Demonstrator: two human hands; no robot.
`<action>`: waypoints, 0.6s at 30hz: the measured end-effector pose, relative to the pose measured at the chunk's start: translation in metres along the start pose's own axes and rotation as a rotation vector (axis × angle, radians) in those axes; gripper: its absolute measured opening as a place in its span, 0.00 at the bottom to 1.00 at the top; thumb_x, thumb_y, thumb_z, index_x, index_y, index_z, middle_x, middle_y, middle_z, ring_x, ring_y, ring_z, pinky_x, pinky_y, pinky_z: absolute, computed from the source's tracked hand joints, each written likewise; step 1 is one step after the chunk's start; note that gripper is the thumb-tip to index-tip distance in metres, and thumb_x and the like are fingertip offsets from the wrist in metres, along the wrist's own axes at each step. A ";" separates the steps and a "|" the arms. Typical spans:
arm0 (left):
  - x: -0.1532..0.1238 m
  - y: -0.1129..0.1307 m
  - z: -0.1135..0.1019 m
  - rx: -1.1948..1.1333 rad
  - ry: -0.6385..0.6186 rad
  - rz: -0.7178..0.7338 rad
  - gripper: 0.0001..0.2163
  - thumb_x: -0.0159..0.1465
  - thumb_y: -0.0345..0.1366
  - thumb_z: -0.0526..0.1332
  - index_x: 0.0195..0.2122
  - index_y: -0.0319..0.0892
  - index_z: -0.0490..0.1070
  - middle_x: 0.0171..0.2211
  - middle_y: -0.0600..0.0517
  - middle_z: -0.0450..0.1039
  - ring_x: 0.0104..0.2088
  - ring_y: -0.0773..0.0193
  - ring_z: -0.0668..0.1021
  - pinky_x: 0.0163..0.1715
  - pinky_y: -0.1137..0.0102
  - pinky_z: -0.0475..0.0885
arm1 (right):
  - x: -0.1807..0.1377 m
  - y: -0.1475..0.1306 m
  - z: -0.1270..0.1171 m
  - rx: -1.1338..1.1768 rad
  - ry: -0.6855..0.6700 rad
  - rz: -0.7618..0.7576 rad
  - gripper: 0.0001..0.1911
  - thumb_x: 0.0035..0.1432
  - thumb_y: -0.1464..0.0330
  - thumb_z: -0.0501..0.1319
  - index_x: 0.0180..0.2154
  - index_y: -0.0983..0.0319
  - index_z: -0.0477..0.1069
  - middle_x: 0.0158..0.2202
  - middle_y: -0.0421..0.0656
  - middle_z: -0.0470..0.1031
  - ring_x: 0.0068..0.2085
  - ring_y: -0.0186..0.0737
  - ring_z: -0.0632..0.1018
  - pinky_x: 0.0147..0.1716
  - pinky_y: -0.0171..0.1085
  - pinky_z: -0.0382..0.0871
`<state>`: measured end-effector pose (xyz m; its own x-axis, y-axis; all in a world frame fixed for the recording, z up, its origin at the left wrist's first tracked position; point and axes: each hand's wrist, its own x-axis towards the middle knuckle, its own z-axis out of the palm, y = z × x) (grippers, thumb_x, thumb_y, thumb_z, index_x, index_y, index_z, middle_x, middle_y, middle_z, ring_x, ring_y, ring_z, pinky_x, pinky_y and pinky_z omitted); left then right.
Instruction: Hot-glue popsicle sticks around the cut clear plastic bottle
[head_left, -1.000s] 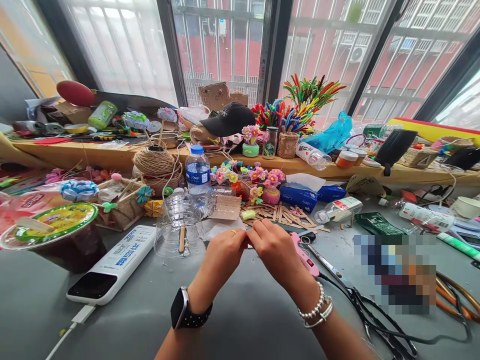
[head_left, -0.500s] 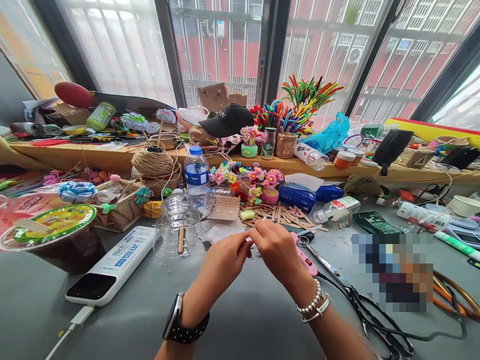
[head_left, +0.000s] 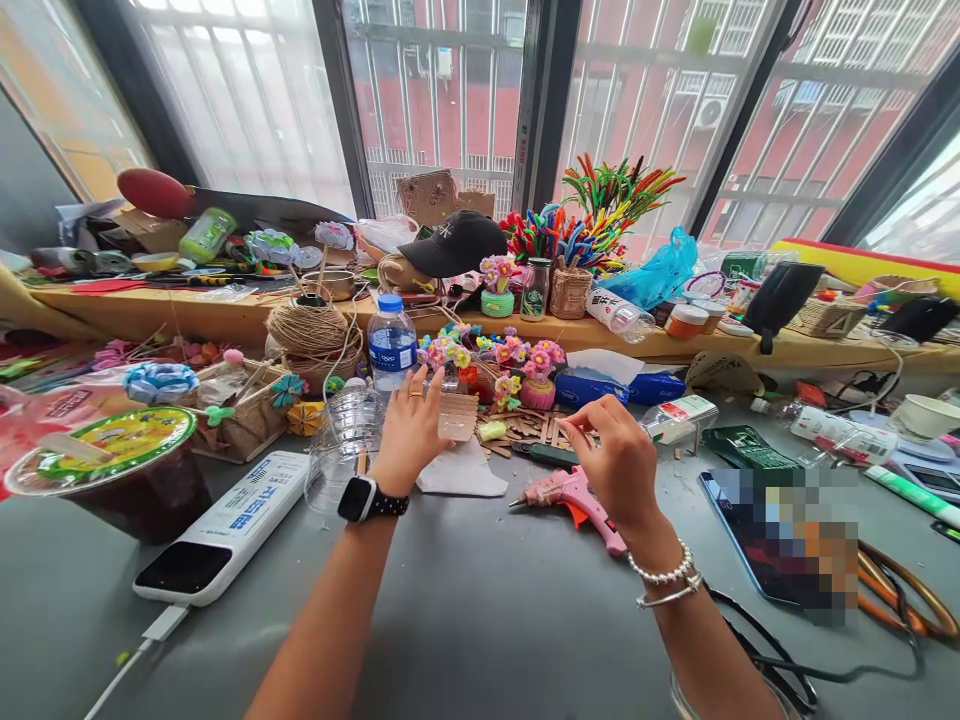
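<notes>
My left hand (head_left: 411, 428) has its fingers spread and nothing in them. It is over the table near a corrugated cardboard piece (head_left: 457, 418) and a clear cut plastic bottle (head_left: 330, 450); whether it touches either I cannot tell. A white paper piece (head_left: 465, 472) lies just right of its wrist. My right hand (head_left: 616, 460) is raised with thumb and fingertips pinched together; anything between them is too small to make out. Below and left of that hand lies a pink glue gun (head_left: 577, 495), its nozzle pointing left. Wooden craft sticks (head_left: 536, 428) are scattered behind it.
A water bottle (head_left: 391, 345) stands behind my left hand. On the left are a lidded drink cup (head_left: 112, 490) and a white power bank (head_left: 225, 530). A phone (head_left: 742, 550) and scissors (head_left: 765, 640) lie at right. A cluttered wooden ledge (head_left: 442, 325) runs along the back.
My hands, together over the table before, have parted. The left moved left and forward and opened; the right moved right, still pinched. The glue gun and white paper are now more exposed.
</notes>
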<state>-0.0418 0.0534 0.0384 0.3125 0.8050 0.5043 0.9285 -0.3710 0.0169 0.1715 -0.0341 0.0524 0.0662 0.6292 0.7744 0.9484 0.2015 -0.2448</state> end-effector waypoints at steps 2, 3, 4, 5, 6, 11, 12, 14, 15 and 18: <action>0.005 0.001 0.009 0.010 -0.058 0.000 0.45 0.40 0.34 0.67 0.57 0.36 0.45 0.58 0.39 0.46 0.57 0.46 0.51 0.53 0.55 0.52 | 0.001 0.001 -0.001 0.012 0.017 0.009 0.07 0.52 0.68 0.54 0.23 0.61 0.63 0.25 0.39 0.65 0.28 0.32 0.67 0.28 0.31 0.58; 0.006 0.001 0.013 0.014 -0.070 0.002 0.45 0.40 0.34 0.67 0.58 0.37 0.44 0.59 0.40 0.44 0.58 0.46 0.49 0.53 0.54 0.51 | 0.001 0.002 -0.001 0.019 0.021 0.011 0.07 0.52 0.68 0.54 0.23 0.61 0.63 0.25 0.39 0.65 0.28 0.32 0.67 0.28 0.31 0.58; 0.006 0.002 0.018 0.020 -0.075 0.004 0.45 0.40 0.34 0.67 0.58 0.37 0.43 0.59 0.40 0.44 0.58 0.46 0.48 0.53 0.53 0.50 | 0.002 0.002 0.000 0.029 0.024 0.014 0.07 0.52 0.68 0.55 0.23 0.61 0.62 0.25 0.39 0.65 0.28 0.32 0.67 0.28 0.31 0.58; 0.006 0.003 0.022 0.028 -0.069 0.002 0.45 0.40 0.33 0.67 0.58 0.38 0.44 0.59 0.41 0.44 0.58 0.45 0.47 0.53 0.52 0.49 | 0.002 0.003 0.000 0.041 0.023 0.019 0.07 0.52 0.68 0.55 0.23 0.61 0.62 0.25 0.39 0.65 0.28 0.32 0.67 0.28 0.31 0.58; 0.006 0.004 0.025 0.039 -0.059 0.001 0.44 0.40 0.32 0.66 0.58 0.38 0.45 0.59 0.41 0.44 0.58 0.44 0.46 0.53 0.51 0.47 | 0.002 0.003 0.001 0.053 0.024 0.024 0.07 0.52 0.68 0.55 0.23 0.61 0.62 0.25 0.39 0.65 0.28 0.32 0.67 0.29 0.32 0.58; 0.003 0.006 0.031 0.064 0.028 0.015 0.36 0.46 0.31 0.61 0.57 0.37 0.49 0.56 0.39 0.50 0.57 0.44 0.50 0.53 0.50 0.44 | 0.003 0.004 0.001 0.096 0.049 0.050 0.08 0.52 0.67 0.55 0.23 0.61 0.62 0.25 0.39 0.65 0.28 0.32 0.66 0.28 0.32 0.58; 0.002 0.006 0.030 0.068 0.041 0.013 0.35 0.46 0.31 0.61 0.56 0.37 0.50 0.55 0.38 0.52 0.57 0.44 0.51 0.53 0.50 0.44 | 0.003 0.004 0.000 0.109 0.057 0.059 0.08 0.52 0.66 0.55 0.23 0.61 0.62 0.24 0.39 0.64 0.27 0.32 0.65 0.28 0.32 0.58; 0.001 0.005 0.030 0.077 0.067 0.008 0.34 0.47 0.32 0.61 0.56 0.36 0.51 0.54 0.36 0.53 0.56 0.45 0.54 0.53 0.50 0.43 | 0.004 0.005 -0.003 0.146 0.071 0.090 0.08 0.52 0.65 0.55 0.23 0.61 0.63 0.24 0.38 0.64 0.27 0.31 0.65 0.27 0.32 0.58; 0.001 0.005 0.030 0.079 0.079 0.008 0.34 0.47 0.32 0.60 0.55 0.35 0.51 0.54 0.36 0.53 0.56 0.46 0.54 0.53 0.50 0.43 | 0.005 0.005 -0.005 0.166 0.078 0.108 0.08 0.52 0.65 0.55 0.24 0.62 0.64 0.24 0.38 0.64 0.26 0.31 0.64 0.27 0.32 0.58; -0.001 0.006 0.033 0.076 0.097 0.032 0.32 0.48 0.31 0.59 0.55 0.32 0.51 0.56 0.34 0.50 0.57 0.46 0.51 0.53 0.51 0.43 | 0.007 0.005 -0.010 0.219 0.105 0.144 0.08 0.50 0.64 0.57 0.24 0.62 0.65 0.23 0.38 0.64 0.25 0.30 0.63 0.25 0.32 0.57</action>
<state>-0.0294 0.0657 0.0099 0.3244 0.7434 0.5849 0.9321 -0.3565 -0.0637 0.1796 -0.0362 0.0619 0.2382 0.5839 0.7761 0.8382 0.2801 -0.4680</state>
